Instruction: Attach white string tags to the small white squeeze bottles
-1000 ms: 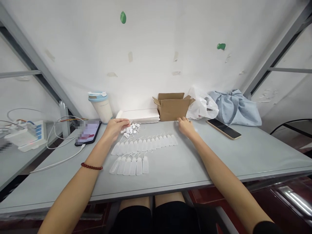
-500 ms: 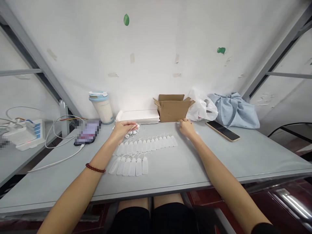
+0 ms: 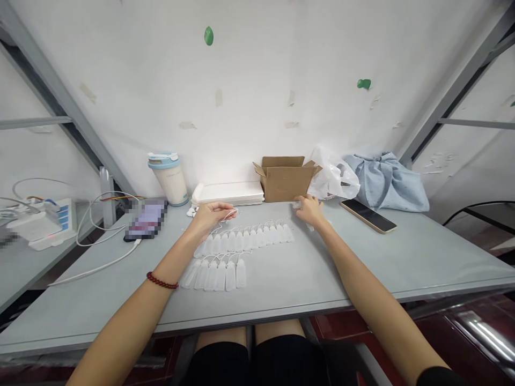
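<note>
My left hand [image 3: 212, 215] is closed in a pinch on a thin white string [image 3: 231, 213], above the left end of the back row of tags. Translucent white plastic tags [image 3: 241, 241] with white string loops lie side by side in that row. A shorter front row of similar tags [image 3: 221, 276] lies nearer the table edge. Over at the right, my right hand [image 3: 309, 210] has its fingers bent down at small clear plastic pieces [image 3: 296, 205] in front of the box; what its fingertips grip is hidden. Small white pieces [image 3: 192, 211] sit behind my left hand.
A cardboard box [image 3: 285, 183] with raised flaps stands by the wall, between a white stack [image 3: 229, 192] and a white plastic bag [image 3: 332, 177]. A blue cloth bundle [image 3: 386, 179], a phone [image 3: 368, 215], a tumbler [image 3: 169, 179] and a charging phone [image 3: 145, 220] are around.
My left hand has moved slightly right, away from the small white pieces, with the string in its fingers. My right hand has stayed nearly in place.
</note>
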Tool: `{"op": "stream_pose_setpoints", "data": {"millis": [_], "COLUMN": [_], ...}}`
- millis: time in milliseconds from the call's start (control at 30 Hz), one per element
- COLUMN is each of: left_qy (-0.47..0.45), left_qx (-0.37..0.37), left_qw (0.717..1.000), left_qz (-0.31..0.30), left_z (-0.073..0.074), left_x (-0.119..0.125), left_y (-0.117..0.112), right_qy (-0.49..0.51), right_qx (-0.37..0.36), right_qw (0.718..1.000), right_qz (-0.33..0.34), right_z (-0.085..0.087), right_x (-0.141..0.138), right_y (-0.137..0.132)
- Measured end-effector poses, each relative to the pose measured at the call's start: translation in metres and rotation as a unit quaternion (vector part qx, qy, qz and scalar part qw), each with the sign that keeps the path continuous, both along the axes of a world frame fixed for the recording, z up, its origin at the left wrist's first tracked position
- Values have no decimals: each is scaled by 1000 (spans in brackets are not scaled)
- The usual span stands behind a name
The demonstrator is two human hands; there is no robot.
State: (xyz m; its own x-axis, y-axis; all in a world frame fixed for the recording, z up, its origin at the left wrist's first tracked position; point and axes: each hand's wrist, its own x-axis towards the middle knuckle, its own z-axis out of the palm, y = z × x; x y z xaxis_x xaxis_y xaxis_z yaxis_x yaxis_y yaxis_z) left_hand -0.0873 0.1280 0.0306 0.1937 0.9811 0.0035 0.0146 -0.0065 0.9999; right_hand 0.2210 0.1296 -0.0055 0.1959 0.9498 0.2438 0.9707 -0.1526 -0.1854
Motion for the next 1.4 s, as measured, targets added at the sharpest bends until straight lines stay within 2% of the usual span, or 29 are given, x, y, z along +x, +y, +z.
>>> {"op": "stream_pose_setpoints", "data": {"millis": [233, 433, 567, 700, 833, 1033, 1200, 1400], "left_qy": [24, 27, 16, 32, 13, -14, -4, 12], "left_qx": [-3, -4, -2, -3, -2, 4, -2, 57], "left_qw": [1000, 999, 999, 998, 998, 997, 998, 998], "left_qz": [-9, -21, -37, -56, -67, -74, -60, -29], "left_z": [-3, -1, 0, 0, 1, 2, 2, 3], "left_x": [4, 8, 12, 16, 18, 19, 20, 23], "left_y": [-2, -6, -11, -15, -19, -21, -21, -23], "right_qy": [34, 80, 194, 222, 238, 277, 302, 326], "right_qx": [7, 61, 134, 161, 176, 160, 129, 108], "right_qw": [999, 990, 949, 908, 881, 866, 865, 867], "right_qz": [30, 104, 210, 316, 370, 385, 379, 361], "right_z": [-2, 0, 0, 1, 6, 10, 8, 10], "right_x": [4, -9, -35, -67, -89, -96, -97, -103], "right_y": [1, -1, -6, -20, -36, -46, -46, -51]}}
